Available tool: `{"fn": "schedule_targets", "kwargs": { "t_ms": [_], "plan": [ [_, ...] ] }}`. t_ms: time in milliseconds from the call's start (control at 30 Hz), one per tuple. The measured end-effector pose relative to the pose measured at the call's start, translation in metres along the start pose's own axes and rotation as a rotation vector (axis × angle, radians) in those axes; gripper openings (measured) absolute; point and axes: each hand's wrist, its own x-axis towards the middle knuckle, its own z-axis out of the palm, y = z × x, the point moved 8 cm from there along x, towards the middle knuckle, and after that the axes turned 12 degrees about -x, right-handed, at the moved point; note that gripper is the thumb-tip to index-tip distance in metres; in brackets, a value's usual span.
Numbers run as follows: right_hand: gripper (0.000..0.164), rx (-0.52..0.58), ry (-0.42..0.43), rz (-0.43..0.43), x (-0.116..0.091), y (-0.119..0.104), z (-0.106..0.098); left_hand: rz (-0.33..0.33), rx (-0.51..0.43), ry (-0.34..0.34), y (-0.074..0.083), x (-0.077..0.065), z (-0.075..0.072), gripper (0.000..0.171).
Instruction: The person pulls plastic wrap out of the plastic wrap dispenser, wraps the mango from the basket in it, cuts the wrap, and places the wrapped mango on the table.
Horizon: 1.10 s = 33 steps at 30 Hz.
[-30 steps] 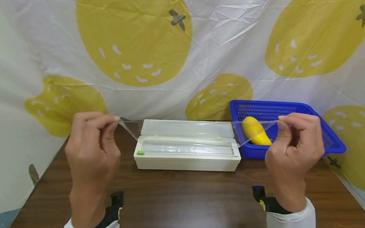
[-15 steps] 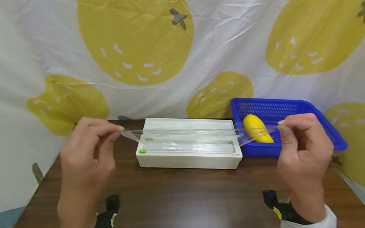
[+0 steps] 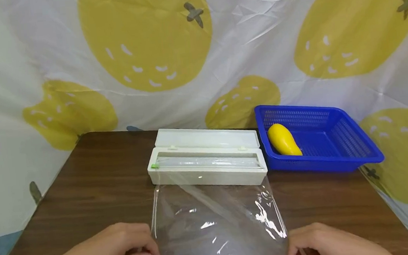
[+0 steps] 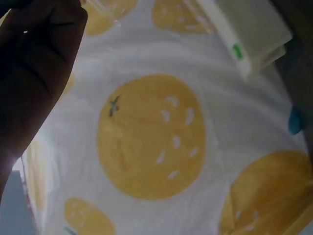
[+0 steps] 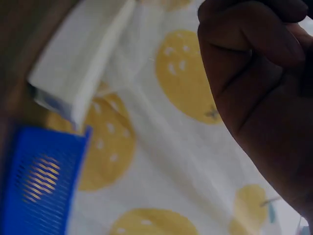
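Observation:
A sheet of clear cling film [image 3: 215, 219] stretches toward me over the front edge of a white dispenser box [image 3: 208, 179]. My left hand [image 3: 109, 251] pinches the film's near left corner between thumb and fingers. Its near right corner is pinched by my right hand [image 3: 330, 244], partly cut off at the bottom of the head view. The box's lid [image 3: 206, 138] stands tipped back, showing the film roll [image 3: 207, 161] inside and a green slider [image 3: 154, 166] at the left end. Both wrist views show the hands dark, with the fingertips mostly hidden or cropped.
A blue plastic basket [image 3: 325, 160] stands right of the box, with a yellow mango-like fruit [image 3: 283, 140] in its left side. Everything rests on a brown wooden table [image 3: 96, 185]. A lemon-print cloth [image 3: 239, 31] hangs behind and at the sides.
Both hands have come down and toward me, drawing the film from above the box out across its front edge. The box and basket have stayed in place.

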Motion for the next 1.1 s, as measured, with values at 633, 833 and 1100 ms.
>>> {"fn": "schedule_targets", "kwargs": {
  "t_ms": [633, 833, 1100],
  "plan": [
    [0.020, -0.070, -0.144, 0.126, 0.014, 0.042, 0.094, -0.555, 0.058, -0.071, -0.101, -0.025, 0.060, 0.024],
    [0.019, -0.034, -0.181, 0.185, 0.015, 0.049, 0.104, -0.612, 0.031, -0.056, -0.107, -0.025, 0.066, 0.024],
    [0.021, -0.069, -0.143, 0.174, 0.013, 0.048, 0.103, -0.594, 0.111, -0.051, -0.105, -0.026, 0.065, 0.022]
  ]
}}
